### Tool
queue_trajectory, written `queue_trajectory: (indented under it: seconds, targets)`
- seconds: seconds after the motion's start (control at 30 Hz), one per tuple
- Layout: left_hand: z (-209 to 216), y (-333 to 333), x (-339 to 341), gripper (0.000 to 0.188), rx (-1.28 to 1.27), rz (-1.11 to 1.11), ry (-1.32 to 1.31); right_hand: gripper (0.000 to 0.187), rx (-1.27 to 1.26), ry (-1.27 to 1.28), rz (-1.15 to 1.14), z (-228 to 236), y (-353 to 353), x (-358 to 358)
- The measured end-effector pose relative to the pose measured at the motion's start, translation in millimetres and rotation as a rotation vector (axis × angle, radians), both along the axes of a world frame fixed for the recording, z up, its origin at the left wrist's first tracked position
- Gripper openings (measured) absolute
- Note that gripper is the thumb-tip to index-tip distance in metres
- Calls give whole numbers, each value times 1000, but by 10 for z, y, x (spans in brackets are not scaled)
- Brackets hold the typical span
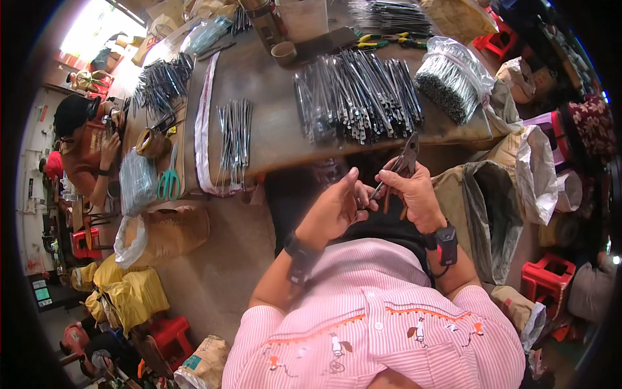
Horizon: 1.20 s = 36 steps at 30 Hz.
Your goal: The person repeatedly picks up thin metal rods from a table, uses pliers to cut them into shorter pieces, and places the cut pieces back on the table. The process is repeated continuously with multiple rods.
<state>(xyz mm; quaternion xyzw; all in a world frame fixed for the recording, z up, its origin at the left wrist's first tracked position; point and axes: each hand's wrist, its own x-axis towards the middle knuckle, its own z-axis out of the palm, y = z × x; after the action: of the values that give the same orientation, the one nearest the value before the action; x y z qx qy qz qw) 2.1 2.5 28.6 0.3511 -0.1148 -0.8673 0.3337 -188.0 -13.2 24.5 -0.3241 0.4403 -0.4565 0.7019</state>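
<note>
Both hands meet over my lap at the table's near edge. My right hand (pixel 416 193) is closed around a pair of pliers (pixel 408 155), whose grey jaws point up and away from me; the orange handles hang below the palm. Between the hands runs a thin dark metal rod (pixel 377 189). The fingers of my left hand (pixel 338 206) are curled and pinch its lower end, while the right fingertips touch the upper part. Just beyond lies a wide pile of dark metal strips (pixel 366 97). A smaller row of strips (pixel 234 142) sits further left.
A plastic-wrapped bundle of silvery rods (pixel 450 84) lies at the table's right end. Teal scissors (pixel 170 178) and a tape roll (pixel 153 142) are at the left. Yellow-handled pliers (pixel 379 42) lie behind the pile. An open sack (pixel 492 214) stands at my right. Another person (pixel 91 142) works at the left.
</note>
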Motion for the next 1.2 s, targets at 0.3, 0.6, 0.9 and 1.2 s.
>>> queue_trajectory:
  seconds: [0.3,0.6,0.9,1.2]
  targets:
    - [-295,43,-103,12,-97,80,-76,19,61,16,-65,-83,63,-22]
    - [-204,35,-130,15,-390,91,-419,29,447,-920,1,-462,181,-525]
    - [-137,14,-209,18,-840,136,-771,48,137,76,354,-366,454,-472]
    - [-165,20,-221,19,-881,153,-794,64,-340,613,460,-394,383,-507]
